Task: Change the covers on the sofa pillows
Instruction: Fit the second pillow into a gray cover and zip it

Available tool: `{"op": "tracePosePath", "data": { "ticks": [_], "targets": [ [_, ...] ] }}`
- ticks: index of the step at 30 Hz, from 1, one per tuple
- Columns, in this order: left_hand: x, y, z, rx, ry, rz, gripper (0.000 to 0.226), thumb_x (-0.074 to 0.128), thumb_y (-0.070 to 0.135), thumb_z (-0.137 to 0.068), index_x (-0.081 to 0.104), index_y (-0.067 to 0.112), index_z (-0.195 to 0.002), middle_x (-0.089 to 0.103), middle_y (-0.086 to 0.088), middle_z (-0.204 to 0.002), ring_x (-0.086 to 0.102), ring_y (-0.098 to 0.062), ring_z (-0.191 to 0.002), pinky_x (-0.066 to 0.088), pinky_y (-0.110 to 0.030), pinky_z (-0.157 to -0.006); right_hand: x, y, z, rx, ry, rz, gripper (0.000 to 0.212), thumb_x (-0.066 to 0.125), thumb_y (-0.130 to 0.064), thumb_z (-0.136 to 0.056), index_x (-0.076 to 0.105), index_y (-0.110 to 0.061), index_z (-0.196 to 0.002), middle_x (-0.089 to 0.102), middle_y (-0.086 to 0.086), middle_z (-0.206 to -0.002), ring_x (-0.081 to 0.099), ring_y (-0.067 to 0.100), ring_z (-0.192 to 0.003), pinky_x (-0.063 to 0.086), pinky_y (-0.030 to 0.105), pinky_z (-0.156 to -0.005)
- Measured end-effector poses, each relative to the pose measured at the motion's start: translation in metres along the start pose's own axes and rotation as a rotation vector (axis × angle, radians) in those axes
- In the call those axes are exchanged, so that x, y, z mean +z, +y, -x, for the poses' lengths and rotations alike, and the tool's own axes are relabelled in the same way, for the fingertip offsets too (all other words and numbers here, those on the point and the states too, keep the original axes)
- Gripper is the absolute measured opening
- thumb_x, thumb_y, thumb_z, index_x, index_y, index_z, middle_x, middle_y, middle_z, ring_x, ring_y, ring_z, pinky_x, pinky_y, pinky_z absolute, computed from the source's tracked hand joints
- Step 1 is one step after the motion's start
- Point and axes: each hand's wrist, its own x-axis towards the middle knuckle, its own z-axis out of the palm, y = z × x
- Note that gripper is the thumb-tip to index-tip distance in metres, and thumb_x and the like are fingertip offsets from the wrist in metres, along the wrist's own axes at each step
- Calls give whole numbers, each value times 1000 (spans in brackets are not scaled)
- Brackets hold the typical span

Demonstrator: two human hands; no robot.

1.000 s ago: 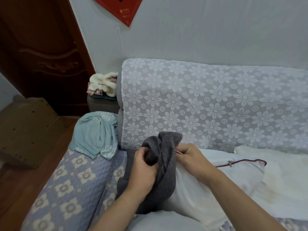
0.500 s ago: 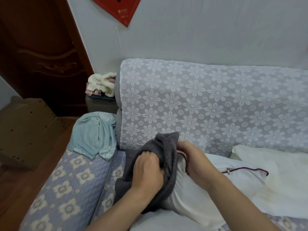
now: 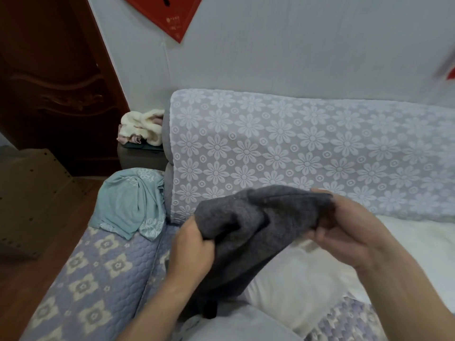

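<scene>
Held the grey cover [image 3: 248, 225] at mid frame, left hand [image 3: 190, 244] and right hand [image 3: 344, 227] both gripping it, above the white pillow [image 3: 295, 286].

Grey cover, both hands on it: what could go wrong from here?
1. The grey cover is bunched between the left hand and the right hand; its opening isn't visible, so it may go on twisted or inside out.
2. The white pillow lies loose under the cover, held by neither hand; it could slide along the sofa seat when the cover is pulled on.
</scene>
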Motion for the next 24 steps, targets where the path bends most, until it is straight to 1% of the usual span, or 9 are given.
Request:
{"op": "tracePosePath", "data": {
  "ticks": [4, 9, 10, 12, 13, 14, 17, 20, 24],
  "targets": [
    [-11, 0, -6, 4, -51, 162, 16, 70, 2, -74, 72, 18, -78, 73, 12, -75, 64, 3, -73, 53, -32, -62, -15, -1, 3, -12, 73, 226, 32, 49, -16, -99, 77, -1, -98, 72, 13, -96, 67, 23, -81, 56, 34, -64],
    [-30, 7, -17, 58, -130, 300, 16, 78, 6, -82, 67, 18, -77, 69, 10, -69, 58, -2, -66, 48, -24, -63, -45, -11, 9, -92, 351, 287, 8, 62, -11, -92, 66, -5, -88, 65, 10, -70, 63, 18, -57, 52, 28, -48],
    [-36, 3, -22, 62, -142, 308, 22, 79, 10, -81, 61, 18, -73, 61, 10, -63, 53, -6, -62, 44, -29, -61, -59, -18, 12, -115, 392, 255, 13, 71, -15, -85, 66, -4, -90, 65, 9, -71, 63, 16, -57, 52, 27, -49],
    [-41, 0, -27, 97, -189, 294, 30, 80, 9, -81, 53, 15, -70, 50, 8, -60, 46, -10, -60, 37, -32, -59, -81, -29, 24, -108, 441, 237, 61, 95, -32, -46, 67, -6, -94, 66, 9, -78, 64, 16, -64, 54, 28, -54],
    [-40, 4, -27, 123, -222, 293, 31, 81, 10, -81, 52, 14, -69, 48, 7, -60, 46, -11, -60, 36, -32, -59, -89, -34, 28, -117, 492, 224, 76, 98, -36, -27, 67, -8, -91, 66, 9, -79, 64, 16, -67, 55, 29, -54],
    [-39, 5, -27, 137, -257, 299, 32, 81, 13, -80, 51, 14, -68, 46, 6, -60, 45, -11, -60, 36, -32, -59, -96, -37, 29, -115, 505, 195, 77, 97, -38, -24, 66, -10, -89, 65, 8, -78, 63, 16, -68, 55, 29, -53],
    [-42, 0, -31, 131, -367, 372, 28, 77, 25, -74, 52, 15, -68, 44, 5, -61, 44, -12, -61, 34, -33, -61, -98, -35, 37, 49, 462, 135, 47, 91, -33, -56, 69, -8, -90, 63, 7, -86, 59, 15, -73, 56, 28, -56],
    [-54, -13, -39, 95, -432, 424, 30, 80, 37, -66, 56, 19, -66, 46, 1, -63, 46, -14, -63, 33, -32, -63, -100, -26, 42, 226, 379, 310, 74, 98, -45, -49, 71, -7, -107, 65, 11, -96, 60, 21, -82, 49, 36, -70],
    [-51, -18, -38, 75, -393, 447, 23, 80, 25, -67, 58, 22, -64, 47, 1, -62, 48, -13, -63, 34, -30, -60, -80, -26, 38, 233, 277, 381, 54, 65, -42, -89, 68, 1, -120, 72, 13, -101, 67, 22, -88, 50, 37, -77]
  ]
}}
